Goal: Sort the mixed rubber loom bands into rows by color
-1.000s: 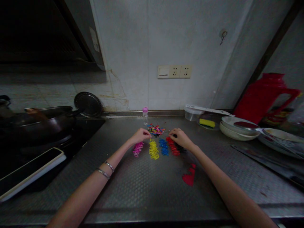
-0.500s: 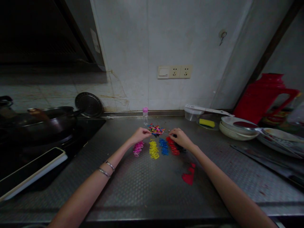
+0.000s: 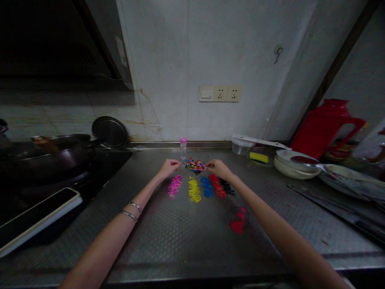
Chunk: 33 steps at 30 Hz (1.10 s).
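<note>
A mixed heap of small coloured rubber bands (image 3: pixel 195 165) lies on the steel counter (image 3: pixel 174 237). My left hand (image 3: pixel 169 168) is just left of it, thumb and fingertips pinched; what they hold is too small to make out. At the heap's right edge is my right hand (image 3: pixel 220 169), its fingertips closed together, their contents hidden. Nearer me the bands lie sorted by colour: pink bands (image 3: pixel 174 186) below my left hand, then yellow bands (image 3: pixel 194 189), blue bands (image 3: pixel 207 187), red bands (image 3: pixel 217 186) and black bands (image 3: pixel 227 187), partly beside my right wrist.
Behind the heap stands a clear bottle with a pink cap (image 3: pixel 183 147). Red heart shapes (image 3: pixel 237 224) mark the counter near my right forearm. On the right are a yellow sponge (image 3: pixel 259 157), bowls (image 3: pixel 296 170) and a knife (image 3: pixel 327 204); on the left, a phone (image 3: pixel 39 218) and a pan (image 3: pixel 66 154).
My left hand has drawn leftward, away from the heap. My right hand has shifted left from above the red and black bands to the heap's edge. The view has turned slightly.
</note>
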### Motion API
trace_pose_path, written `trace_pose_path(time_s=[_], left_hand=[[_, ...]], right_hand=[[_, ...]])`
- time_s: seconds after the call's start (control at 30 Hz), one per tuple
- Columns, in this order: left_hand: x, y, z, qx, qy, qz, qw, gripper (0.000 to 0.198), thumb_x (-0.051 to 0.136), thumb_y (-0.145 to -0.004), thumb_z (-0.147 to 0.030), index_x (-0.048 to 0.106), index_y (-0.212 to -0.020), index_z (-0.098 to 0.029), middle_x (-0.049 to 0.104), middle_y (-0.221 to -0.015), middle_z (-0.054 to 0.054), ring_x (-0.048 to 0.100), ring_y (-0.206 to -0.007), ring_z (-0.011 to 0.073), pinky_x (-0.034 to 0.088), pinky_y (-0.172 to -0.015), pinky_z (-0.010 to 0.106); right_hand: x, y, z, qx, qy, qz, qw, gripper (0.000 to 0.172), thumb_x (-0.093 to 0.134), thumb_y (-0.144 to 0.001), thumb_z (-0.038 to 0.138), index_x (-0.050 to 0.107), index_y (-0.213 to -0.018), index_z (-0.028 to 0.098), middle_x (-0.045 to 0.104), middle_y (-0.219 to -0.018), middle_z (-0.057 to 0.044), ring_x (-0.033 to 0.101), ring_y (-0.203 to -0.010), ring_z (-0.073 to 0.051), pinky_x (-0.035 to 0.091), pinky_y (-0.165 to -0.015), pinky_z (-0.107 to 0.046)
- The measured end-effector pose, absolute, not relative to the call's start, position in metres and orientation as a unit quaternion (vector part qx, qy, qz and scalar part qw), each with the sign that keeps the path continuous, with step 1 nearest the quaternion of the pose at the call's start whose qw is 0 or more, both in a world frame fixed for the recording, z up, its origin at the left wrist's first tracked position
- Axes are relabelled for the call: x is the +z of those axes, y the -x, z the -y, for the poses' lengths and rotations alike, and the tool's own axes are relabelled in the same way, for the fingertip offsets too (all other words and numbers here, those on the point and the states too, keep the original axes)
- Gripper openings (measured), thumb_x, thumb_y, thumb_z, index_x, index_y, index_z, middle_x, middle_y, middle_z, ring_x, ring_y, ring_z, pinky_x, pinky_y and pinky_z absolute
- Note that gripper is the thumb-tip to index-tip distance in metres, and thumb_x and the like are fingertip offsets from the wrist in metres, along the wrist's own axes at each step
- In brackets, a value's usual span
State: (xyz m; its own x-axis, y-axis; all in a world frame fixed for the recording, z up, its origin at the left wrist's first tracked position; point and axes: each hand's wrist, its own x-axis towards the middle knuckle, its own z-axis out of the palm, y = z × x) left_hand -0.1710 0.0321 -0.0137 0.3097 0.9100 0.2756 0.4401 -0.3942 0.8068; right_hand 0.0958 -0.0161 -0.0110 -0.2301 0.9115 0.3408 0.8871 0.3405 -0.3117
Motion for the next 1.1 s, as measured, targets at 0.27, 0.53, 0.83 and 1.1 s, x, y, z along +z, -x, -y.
trace_pose_path(time_s=[0.27, 0.53, 0.83, 1.1], left_hand=[[-0.014, 0.177, -0.037, 0.386, -0.734, -0.465, 0.310, 0.028, 0.054, -0.071, -0.029, 0.068, -0.083, -0.008, 0.063, -0.062, 0.004, 0.051, -0.054, 0.0103, 0.037, -0.050, 0.019], [-0.019, 0.182, -0.042, 0.401, -0.733, -0.448, 0.317, 0.028, 0.055, -0.071, -0.030, 0.068, -0.081, -0.007, 0.063, -0.062, 0.004, 0.051, -0.054, 0.0101, 0.038, -0.053, 0.020], [-0.020, 0.183, -0.043, 0.396, -0.731, -0.453, 0.322, 0.028, 0.055, -0.070, -0.030, 0.068, -0.081, -0.008, 0.065, -0.065, 0.005, 0.052, -0.054, 0.0105, 0.039, -0.053, 0.021], [-0.017, 0.183, -0.040, 0.400, -0.727, -0.459, 0.318, 0.025, 0.055, -0.069, -0.028, 0.068, -0.076, -0.008, 0.062, -0.057, 0.003, 0.049, -0.052, 0.0101, 0.038, -0.053, 0.021]], right_hand=[[-0.012, -0.074, 0.010, 0.039, 0.616, 0.763, 0.193, 0.023, 0.057, -0.074, 0.028, 0.066, -0.094, 0.021, 0.068, -0.084, -0.004, 0.060, -0.076, -0.016, 0.039, -0.061, -0.021], [-0.015, -0.069, 0.007, 0.024, 0.633, 0.755, 0.172, 0.028, 0.056, -0.074, 0.025, 0.064, -0.101, 0.024, 0.067, -0.085, -0.005, 0.060, -0.077, -0.017, 0.036, -0.057, -0.021], [-0.011, -0.067, 0.009, 0.050, 0.631, 0.750, 0.192, 0.032, 0.054, -0.071, 0.016, 0.064, -0.100, 0.023, 0.067, -0.080, -0.003, 0.058, -0.071, -0.015, 0.034, -0.055, -0.020], [-0.010, -0.070, 0.006, 0.062, 0.636, 0.744, 0.195, 0.038, 0.052, -0.071, 0.017, 0.062, -0.108, 0.022, 0.066, -0.081, -0.004, 0.055, -0.067, -0.012, 0.034, -0.057, -0.019]])
